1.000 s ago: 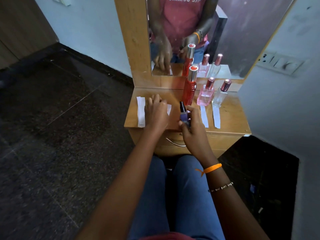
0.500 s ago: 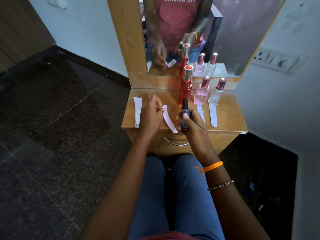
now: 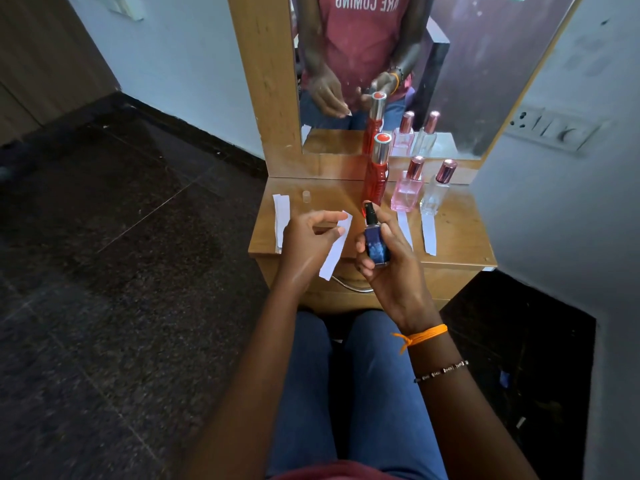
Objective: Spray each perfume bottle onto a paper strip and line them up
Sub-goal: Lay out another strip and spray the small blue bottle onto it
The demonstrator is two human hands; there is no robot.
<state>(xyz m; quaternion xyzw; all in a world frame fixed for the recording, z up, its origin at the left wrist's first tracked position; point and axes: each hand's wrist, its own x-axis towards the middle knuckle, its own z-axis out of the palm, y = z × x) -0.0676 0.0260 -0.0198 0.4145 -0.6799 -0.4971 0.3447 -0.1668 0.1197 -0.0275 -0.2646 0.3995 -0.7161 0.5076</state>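
Observation:
My right hand [image 3: 388, 261] grips a small dark blue perfume bottle [image 3: 375, 242] with a black spray nozzle, lifted over the front of the wooden dresser top [image 3: 457, 237]. My left hand [image 3: 308, 237] pinches a white paper strip [image 3: 336, 249] by its upper end, just left of the bottle. At the back of the dresser stand a tall red bottle [image 3: 377, 171], a pink bottle [image 3: 408, 187] and a clear bottle [image 3: 436, 190]. Paper strips lie in front of the pink bottle [image 3: 404, 228] and the clear bottle [image 3: 429, 235].
Spare white strips [image 3: 281, 216] lie at the dresser's left edge, with a small clear cap [image 3: 306, 196] beside them. A mirror [image 3: 450, 64] rises behind the bottles. A wall with a switch panel [image 3: 554, 128] is close on the right. My knees sit under the drawer handle [image 3: 353, 285].
My left hand picked a strip off the dresser and raised it beside the bottle. My right hand lifted the blue bottle up and towards me.

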